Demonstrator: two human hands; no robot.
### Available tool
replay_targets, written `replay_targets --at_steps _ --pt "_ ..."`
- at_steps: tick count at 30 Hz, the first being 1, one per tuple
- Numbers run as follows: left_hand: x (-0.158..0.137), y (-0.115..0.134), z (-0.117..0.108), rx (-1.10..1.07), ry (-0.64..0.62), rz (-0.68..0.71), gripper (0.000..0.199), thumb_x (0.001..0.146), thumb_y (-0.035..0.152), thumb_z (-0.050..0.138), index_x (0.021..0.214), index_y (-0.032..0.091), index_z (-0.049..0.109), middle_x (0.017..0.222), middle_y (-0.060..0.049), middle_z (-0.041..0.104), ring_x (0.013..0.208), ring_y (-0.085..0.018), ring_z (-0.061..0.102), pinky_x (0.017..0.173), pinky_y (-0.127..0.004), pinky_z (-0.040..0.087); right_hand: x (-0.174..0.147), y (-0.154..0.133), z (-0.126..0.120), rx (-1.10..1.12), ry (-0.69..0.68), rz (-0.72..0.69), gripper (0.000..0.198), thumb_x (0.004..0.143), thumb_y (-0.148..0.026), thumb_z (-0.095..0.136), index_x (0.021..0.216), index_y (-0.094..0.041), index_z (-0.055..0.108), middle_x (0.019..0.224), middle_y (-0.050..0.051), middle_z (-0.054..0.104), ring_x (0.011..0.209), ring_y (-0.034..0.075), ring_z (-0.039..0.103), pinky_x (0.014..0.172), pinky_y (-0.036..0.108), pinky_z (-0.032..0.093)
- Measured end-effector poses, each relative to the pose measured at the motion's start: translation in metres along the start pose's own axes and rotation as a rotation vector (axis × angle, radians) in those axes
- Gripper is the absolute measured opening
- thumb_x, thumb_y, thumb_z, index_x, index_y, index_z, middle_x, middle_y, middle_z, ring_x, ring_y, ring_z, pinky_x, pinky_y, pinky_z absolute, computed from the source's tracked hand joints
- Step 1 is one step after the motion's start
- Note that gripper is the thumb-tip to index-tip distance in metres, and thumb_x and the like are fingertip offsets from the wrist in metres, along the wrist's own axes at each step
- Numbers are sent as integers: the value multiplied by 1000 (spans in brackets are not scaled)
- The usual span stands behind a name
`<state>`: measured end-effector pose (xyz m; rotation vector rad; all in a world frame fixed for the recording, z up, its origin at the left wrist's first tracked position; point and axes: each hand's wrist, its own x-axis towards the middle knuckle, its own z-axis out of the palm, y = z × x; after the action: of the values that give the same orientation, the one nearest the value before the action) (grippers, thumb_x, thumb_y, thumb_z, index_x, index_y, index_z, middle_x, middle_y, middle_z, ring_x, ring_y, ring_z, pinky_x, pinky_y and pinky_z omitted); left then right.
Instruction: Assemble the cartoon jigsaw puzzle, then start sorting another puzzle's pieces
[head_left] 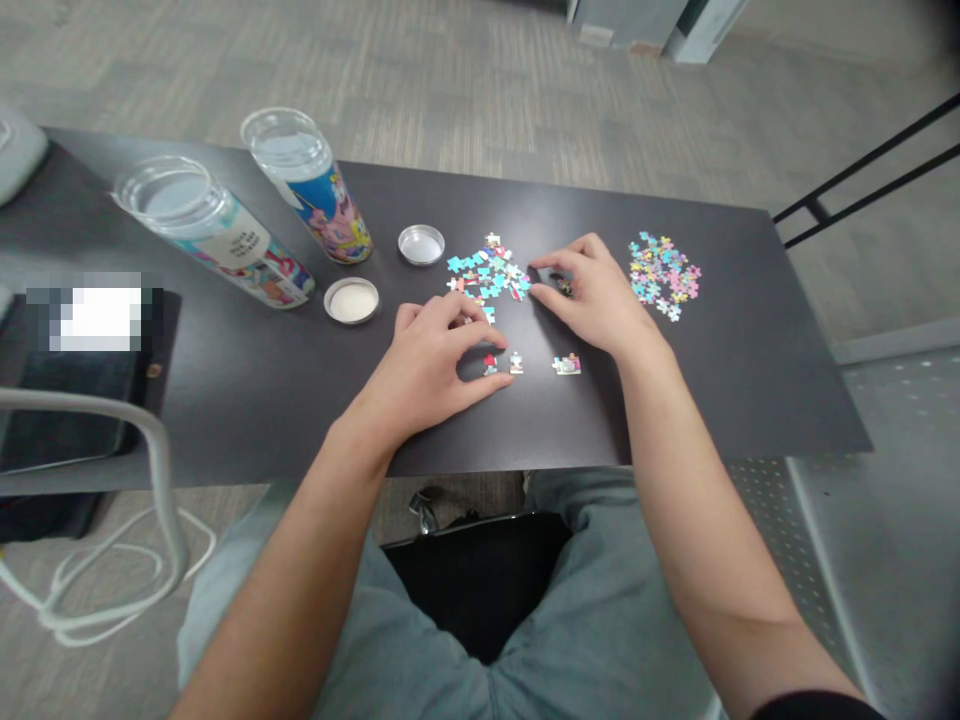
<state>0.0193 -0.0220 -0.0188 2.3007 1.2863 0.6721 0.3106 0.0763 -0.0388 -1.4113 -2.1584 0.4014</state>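
Observation:
My left hand (435, 365) rests low over the dark table, its thumb and forefinger apart. Between those fingertips lies a red and white puzzle piece (490, 364), and just beyond them sits a pale puzzle piece (516, 363). My right hand (596, 295) is at the right edge of a heap of mostly blue puzzle pieces (487, 272). Its thumb and forefinger are spread, with tips close to the outermost pieces; whether they touch is unclear. A dark bit (565, 287) shows under that palm. Nearer me lie joined pieces (567, 365).
A second puzzle heap (666, 275) lies right of my right hand. Two clear-topped printed canisters (319, 205) (247, 255) and two round lids (421, 245) (352, 301) stand at left. A black tablet-like device (82, 390) and a pale cable (161, 470) are farther left.

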Motion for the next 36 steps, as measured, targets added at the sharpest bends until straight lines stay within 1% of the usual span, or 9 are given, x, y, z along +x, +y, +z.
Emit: replay_targets --at_steps 3,5,8,11,14,19,24,29,36 --pt "-3 -4 -3 19 23 -3 29 104 38 107 127 32 91 145 -8 80 138 -39 74 116 -58 45 2 7 -10 46 15 31 26 113 -31 78 136 -29 92 127 11 76 96 29 72 103 58 68" --pt "-5 -7 -4 36 47 -2 29 104 38 107 127 31 92 145 -9 81 134 -39 73 115 -58 46 2 10 -18 67 29 50 25 112 -33 80 133 -28 93 124 10 76 88 26 68 98 55 67" --pt "-7 -11 -6 43 71 6 27 105 39 104 127 31 92 143 -10 81 131 -39 72 114 -58 46 0 12 -24 87 7 29 25 105 -34 89 128 -27 94 124 10 76 94 27 68 106 55 65" --pt "-7 -12 -8 42 85 4 18 112 40 95 126 30 91 140 -10 82 130 -39 71 114 -59 47 -2 16 -29 122 -50 -12 19 106 -34 88 122 -28 96 121 10 74 100 29 67 113 55 62" --pt "-5 -12 -11 51 100 -9 14 116 39 86 126 30 90 136 -11 83 128 -39 71 112 -60 47 -3 23 -38 141 -60 -1 18 110 -36 84 121 -29 97 115 9 71 95 27 63 106 53 61" --pt "-1 -12 -13 63 106 -33 16 115 40 83 126 30 91 135 -11 83 127 -38 71 110 -60 48 -9 32 -52 131 -29 38 25 103 -42 95 124 -29 97 116 7 69 90 25 57 95 49 59" --pt "3 -6 -10 59 73 -20 19 114 42 87 127 30 92 139 -11 82 132 -40 71 114 -60 48 -10 25 -42 150 -81 -16 30 103 -40 99 132 -32 97 125 9 67 103 29 64 103 52 60" --pt "6 -1 -8 49 55 -22 19 114 41 87 129 30 91 140 -10 82 134 -40 71 115 -59 46 -7 17 -33 169 -133 -32 16 104 -33 97 119 -30 97 125 9 66 103 29 64 105 53 59" --pt "7 -2 -8 48 35 -27 20 113 43 87 128 31 92 138 -11 82 133 -40 71 115 -60 47 -13 5 -36 198 -231 -39 16 97 -33 101 110 -30 94 126 8 72 113 32 67 114 54 54"
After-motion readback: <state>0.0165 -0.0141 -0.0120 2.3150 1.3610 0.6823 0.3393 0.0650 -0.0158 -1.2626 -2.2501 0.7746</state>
